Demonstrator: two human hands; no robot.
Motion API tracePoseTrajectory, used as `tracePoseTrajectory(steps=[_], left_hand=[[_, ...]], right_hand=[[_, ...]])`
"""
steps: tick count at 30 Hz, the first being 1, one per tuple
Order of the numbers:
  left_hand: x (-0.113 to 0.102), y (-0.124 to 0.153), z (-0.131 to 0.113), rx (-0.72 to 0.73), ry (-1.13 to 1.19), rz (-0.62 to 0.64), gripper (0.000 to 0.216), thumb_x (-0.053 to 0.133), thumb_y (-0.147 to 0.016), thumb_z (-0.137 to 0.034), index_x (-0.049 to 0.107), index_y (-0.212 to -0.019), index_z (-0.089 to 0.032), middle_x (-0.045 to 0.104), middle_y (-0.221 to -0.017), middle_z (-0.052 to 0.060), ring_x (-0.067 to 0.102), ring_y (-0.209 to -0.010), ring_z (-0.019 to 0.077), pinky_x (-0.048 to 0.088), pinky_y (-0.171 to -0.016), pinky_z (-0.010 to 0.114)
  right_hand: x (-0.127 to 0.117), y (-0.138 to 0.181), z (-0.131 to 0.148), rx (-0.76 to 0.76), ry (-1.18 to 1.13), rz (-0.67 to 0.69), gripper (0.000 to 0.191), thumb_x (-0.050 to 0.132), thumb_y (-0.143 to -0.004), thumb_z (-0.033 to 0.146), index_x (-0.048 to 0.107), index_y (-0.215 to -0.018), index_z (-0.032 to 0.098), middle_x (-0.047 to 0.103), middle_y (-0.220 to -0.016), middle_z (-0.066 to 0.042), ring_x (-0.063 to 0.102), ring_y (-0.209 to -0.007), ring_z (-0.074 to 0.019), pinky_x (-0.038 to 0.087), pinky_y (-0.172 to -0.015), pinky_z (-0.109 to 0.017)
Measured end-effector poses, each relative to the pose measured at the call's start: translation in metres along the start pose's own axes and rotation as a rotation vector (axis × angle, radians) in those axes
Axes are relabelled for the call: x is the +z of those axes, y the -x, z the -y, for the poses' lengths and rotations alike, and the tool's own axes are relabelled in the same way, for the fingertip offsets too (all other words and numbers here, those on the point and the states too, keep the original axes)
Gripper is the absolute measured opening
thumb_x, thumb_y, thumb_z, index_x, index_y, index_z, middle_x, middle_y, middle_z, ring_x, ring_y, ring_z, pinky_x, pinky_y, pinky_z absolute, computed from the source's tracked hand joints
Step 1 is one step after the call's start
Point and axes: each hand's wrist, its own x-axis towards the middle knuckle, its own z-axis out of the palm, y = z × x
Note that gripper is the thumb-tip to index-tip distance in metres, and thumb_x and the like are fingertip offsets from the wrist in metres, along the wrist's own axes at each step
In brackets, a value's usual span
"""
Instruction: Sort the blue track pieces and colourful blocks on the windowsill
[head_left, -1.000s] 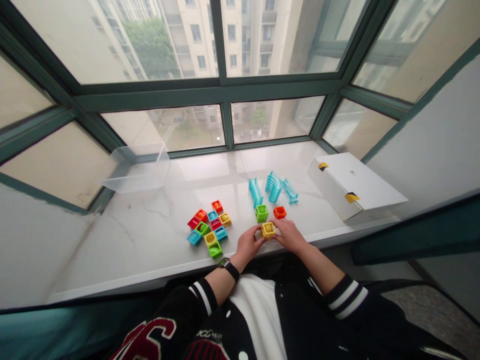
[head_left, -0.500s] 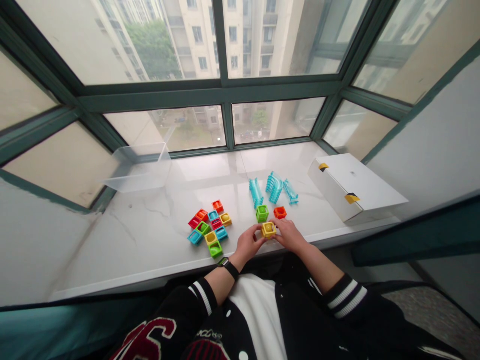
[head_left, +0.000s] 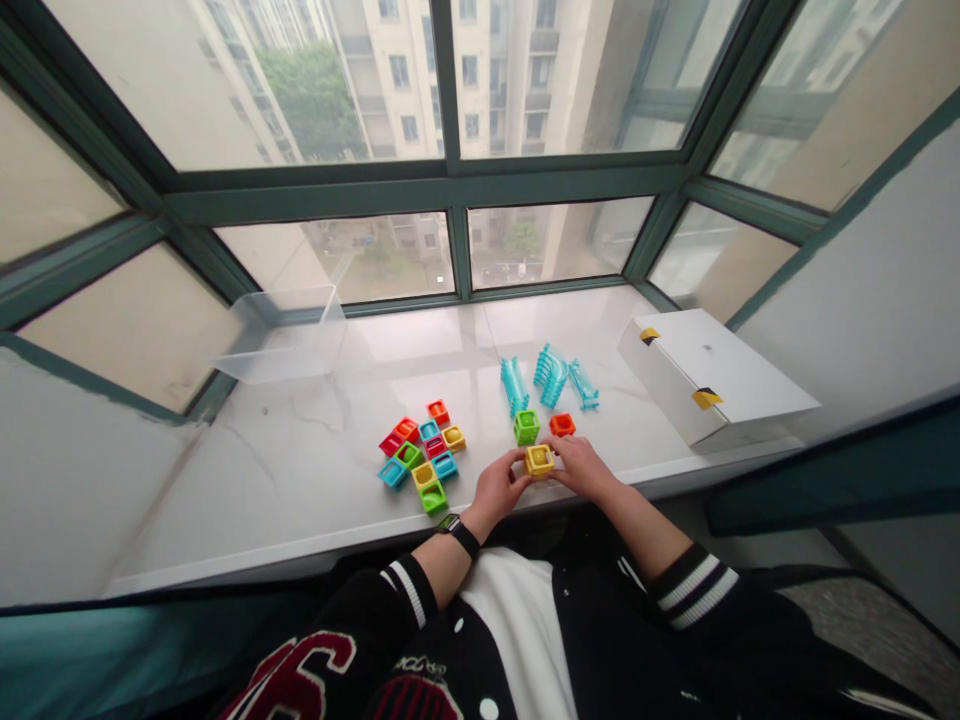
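A yellow hollow cube block is held between both hands near the front edge of the white marble sill. My left hand grips its left side with curled fingers. My right hand grips its right side the same way. Just behind the yellow block stand a green cube block and an orange block. Left of my hands lies a cluster of several coloured blocks in red, orange, blue, green and yellow.
Three translucent blue ridged track pieces lie behind the green block. A white cardboard box sits at the right end of the sill. A clear plastic bin stands at the back left by the window.
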Motion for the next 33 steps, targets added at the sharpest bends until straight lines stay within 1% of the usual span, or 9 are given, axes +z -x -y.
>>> tracePoseTrajectory(steps=[10, 13, 15, 17, 21, 24, 28, 31, 33], left_hand=[[0.000, 0.000, 0.000, -0.001, 0.025, 0.022, 0.043, 0.074, -0.087, -0.033, 0.068, -0.129, -0.028, 0.075, -0.090, -0.001, 0.064, -0.073, 0.0167, 0.050, -0.075, 0.030], [-0.002, -0.002, 0.002, -0.005, 0.115, 0.030, 0.051, 0.078, -0.083, -0.032, 0.063, -0.131, -0.026, 0.078, -0.110, 0.003, 0.064, -0.074, 0.0158, 0.053, -0.077, 0.032], [-0.010, -0.003, 0.003, -0.017, 0.200, 0.030, 0.060, 0.082, -0.080, -0.032, 0.058, -0.135, -0.025, 0.074, -0.126, 0.008, 0.063, -0.072, 0.0139, 0.055, -0.076, 0.032], [-0.024, -0.001, 0.001, -0.012, 0.264, 0.032, 0.059, 0.081, -0.081, -0.036, 0.057, -0.134, -0.023, 0.074, -0.128, 0.010, 0.061, -0.069, 0.0121, 0.054, -0.072, 0.031], [-0.068, 0.010, 0.003, 0.023, 0.323, -0.018, 0.042, 0.069, -0.091, -0.048, 0.062, -0.123, -0.021, 0.077, -0.110, 0.008, 0.060, -0.069, 0.0124, 0.051, -0.068, 0.029], [-0.107, 0.024, 0.018, -0.009, 0.319, -0.192, 0.045, 0.065, -0.094, -0.053, 0.061, -0.124, -0.020, 0.075, -0.108, 0.009, 0.064, -0.075, 0.0150, 0.052, -0.070, 0.030], [-0.155, 0.050, 0.053, -0.129, 0.192, -0.437, 0.045, 0.065, -0.092, -0.057, 0.065, -0.120, -0.021, 0.076, -0.104, 0.007, 0.070, -0.088, 0.0204, 0.055, -0.076, 0.033], [-0.180, 0.073, 0.080, -0.200, 0.061, -0.574, 0.044, 0.064, -0.091, -0.056, 0.066, -0.118, -0.022, 0.076, -0.107, 0.006, 0.071, -0.095, 0.0231, 0.057, -0.080, 0.036], [-0.189, 0.086, 0.094, -0.213, 0.003, -0.608, 0.042, 0.063, -0.090, -0.055, 0.066, -0.117, -0.022, 0.075, -0.111, 0.007, 0.071, -0.096, 0.0238, 0.059, -0.083, 0.038]], right_hand=[[0.000, 0.002, -0.004, -0.030, -0.002, -0.016, 0.055, 0.085, -0.082, 0.029, 0.062, -0.130, 0.023, 0.074, -0.113, -0.009, 0.068, -0.105, -0.0272, 0.045, -0.095, -0.040], [0.000, 0.002, -0.002, -0.019, -0.003, -0.010, 0.056, 0.085, -0.082, 0.028, 0.062, -0.132, 0.022, 0.074, -0.115, -0.009, 0.068, -0.107, -0.0280, 0.046, -0.096, -0.041], [0.001, 0.003, -0.002, -0.015, -0.003, -0.006, 0.059, 0.084, -0.082, 0.027, 0.061, -0.136, 0.022, 0.074, -0.117, -0.010, 0.067, -0.107, -0.0283, 0.046, -0.097, -0.042], [0.003, 0.003, -0.002, -0.002, 0.002, -0.008, 0.062, 0.084, -0.082, 0.026, 0.060, -0.140, 0.022, 0.073, -0.117, -0.010, 0.067, -0.108, -0.0284, 0.047, -0.098, -0.042], [0.005, 0.004, -0.003, -0.004, 0.007, -0.010, 0.069, 0.082, -0.082, 0.023, 0.056, -0.147, 0.022, 0.072, -0.122, -0.011, 0.066, -0.112, -0.0286, 0.048, -0.101, -0.043], [0.006, 0.005, -0.003, -0.012, 0.003, -0.003, 0.073, 0.082, -0.082, 0.023, 0.054, -0.149, 0.021, 0.071, -0.127, -0.013, 0.065, -0.115, -0.0296, 0.048, -0.103, -0.045], [0.006, 0.009, -0.003, -0.031, -0.029, -0.037, 0.077, 0.082, -0.082, 0.027, 0.051, -0.152, 0.021, 0.067, -0.137, -0.015, 0.062, -0.124, -0.0325, 0.047, -0.109, -0.049], [0.002, 0.013, -0.001, -0.061, -0.069, -0.121, 0.074, 0.079, -0.086, 0.035, 0.050, -0.152, 0.022, 0.062, -0.145, -0.015, 0.058, -0.133, -0.0342, 0.045, -0.113, -0.052], [-0.005, 0.014, 0.006, -0.075, -0.092, -0.201, 0.066, 0.073, -0.090, 0.039, 0.052, -0.151, 0.022, 0.063, -0.144, -0.015, 0.058, -0.133, -0.0341, 0.046, -0.113, -0.053]])
